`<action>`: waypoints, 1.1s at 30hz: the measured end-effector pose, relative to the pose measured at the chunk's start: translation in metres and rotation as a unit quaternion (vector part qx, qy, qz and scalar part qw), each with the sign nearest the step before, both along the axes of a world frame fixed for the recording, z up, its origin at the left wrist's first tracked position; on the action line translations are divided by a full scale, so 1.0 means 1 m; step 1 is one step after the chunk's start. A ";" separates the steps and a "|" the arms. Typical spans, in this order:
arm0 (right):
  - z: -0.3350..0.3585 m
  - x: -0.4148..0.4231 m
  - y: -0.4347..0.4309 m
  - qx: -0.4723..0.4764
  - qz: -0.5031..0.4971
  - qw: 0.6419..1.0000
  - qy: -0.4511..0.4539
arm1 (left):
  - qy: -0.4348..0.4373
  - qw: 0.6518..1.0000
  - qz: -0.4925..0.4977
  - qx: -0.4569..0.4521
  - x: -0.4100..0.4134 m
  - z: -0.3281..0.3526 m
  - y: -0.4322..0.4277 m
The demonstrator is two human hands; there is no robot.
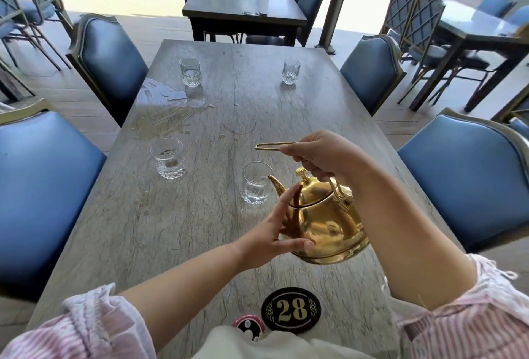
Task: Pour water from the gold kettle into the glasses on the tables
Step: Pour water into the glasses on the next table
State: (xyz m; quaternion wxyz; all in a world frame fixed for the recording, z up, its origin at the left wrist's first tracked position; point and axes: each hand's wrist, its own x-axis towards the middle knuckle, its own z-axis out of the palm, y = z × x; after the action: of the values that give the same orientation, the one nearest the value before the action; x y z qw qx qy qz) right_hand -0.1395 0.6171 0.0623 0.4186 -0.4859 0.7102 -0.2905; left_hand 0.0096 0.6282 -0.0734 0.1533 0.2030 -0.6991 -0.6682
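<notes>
The gold kettle (326,221) hangs tilted above the grey table (177,232), its spout tip over the rim of the near right glass (255,184). My right hand (323,155) grips the kettle's wire handle from above. My left hand (274,232) rests flat against the kettle's left side, fingers spread. A second glass (168,157) with some water stands to the left. Two more glasses stand at the far end, one on the left (189,71) and one on the right (291,70). I cannot make out a stream of water.
Spilled water (163,109) spreads over the table's left side. A black oval plaque with 28 (291,309) and a round sticker (249,325) lie at the near edge. Blue padded chairs (469,178) flank both sides. Another dark table (243,0) stands beyond.
</notes>
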 end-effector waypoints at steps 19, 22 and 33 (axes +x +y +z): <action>-0.043 -0.077 0.066 -0.135 -0.166 0.941 -0.263 | -0.170 0.926 0.022 -0.336 -0.040 0.001 -0.003; -0.041 -0.097 0.073 -0.148 -0.160 0.944 -0.247 | -0.157 0.931 0.017 -0.330 -0.065 -0.001 0.003; -0.024 -0.172 0.073 -0.147 -0.187 0.954 -0.180 | -0.133 0.953 0.002 -0.274 -0.155 0.003 0.007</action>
State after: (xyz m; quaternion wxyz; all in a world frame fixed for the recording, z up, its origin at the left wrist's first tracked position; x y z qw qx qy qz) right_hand -0.3115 0.6901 0.0385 0.4012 -0.3401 0.6506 -0.5479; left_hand -0.1453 0.6351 -0.0708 0.1101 0.2419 -0.8688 -0.4177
